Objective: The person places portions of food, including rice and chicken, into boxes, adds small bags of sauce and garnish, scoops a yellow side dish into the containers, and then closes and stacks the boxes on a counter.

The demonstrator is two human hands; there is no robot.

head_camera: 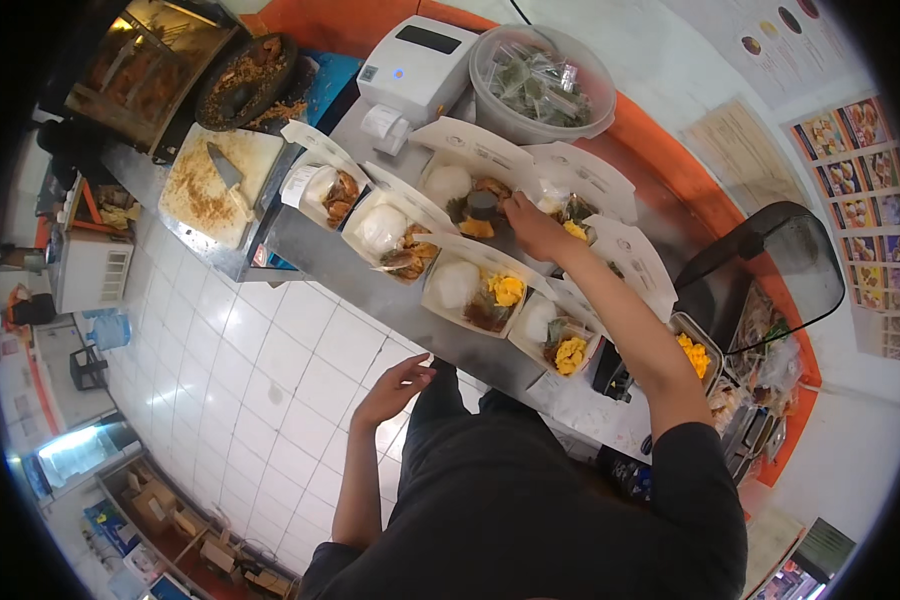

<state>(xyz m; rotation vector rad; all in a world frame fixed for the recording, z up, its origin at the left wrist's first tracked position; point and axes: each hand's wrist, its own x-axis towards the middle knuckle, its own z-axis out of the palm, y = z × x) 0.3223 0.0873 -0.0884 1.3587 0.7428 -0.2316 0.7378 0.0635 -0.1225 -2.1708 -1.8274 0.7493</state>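
Note:
My right hand (pixel 532 227) reaches over the counter to a paper food box (pixel 487 150) at the back. Its fingertips are at the right side of that box, beside brown meat (pixel 493 187) and a small dark round cup (pixel 483 204); whether they grip anything is hidden. White rice (pixel 448 184) fills the box's left part. My left hand (pixel 396 391) hangs over the floor with fingers apart, holding nothing. Nearer me stand boxes with rice and yellow scrambled egg (pixel 505 289), and to their left boxes with rice and brown meat (pixel 341 199).
A white label printer (pixel 418 67) and a plastic tub of bagged leaves (pixel 544 90) stand at the back. On the left, a knife (pixel 225 166) lies on a cutting board (pixel 202 202). A metal tray of egg (pixel 694 354) and a dark-framed clear panel (pixel 802 259) are at right.

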